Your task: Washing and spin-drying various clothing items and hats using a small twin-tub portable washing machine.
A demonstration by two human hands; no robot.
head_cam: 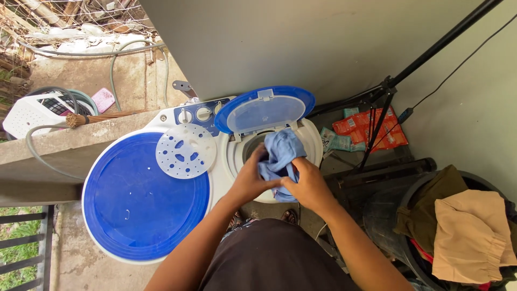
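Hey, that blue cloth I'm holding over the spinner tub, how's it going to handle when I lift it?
The blue cloth looks floppy: it bunches and folds between the left hand and right hand. It may be wet and heavier than it looks, being over the washer tub. Probably not fragile.

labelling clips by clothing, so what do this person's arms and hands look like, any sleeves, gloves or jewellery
Both arms are bare along all that shows, with no sleeve in view. The left hand and right hand are bare too: no gloves, and no ring, watch or bracelet that can be seen. The only clothing in view is a dark garment over the body below the arms.
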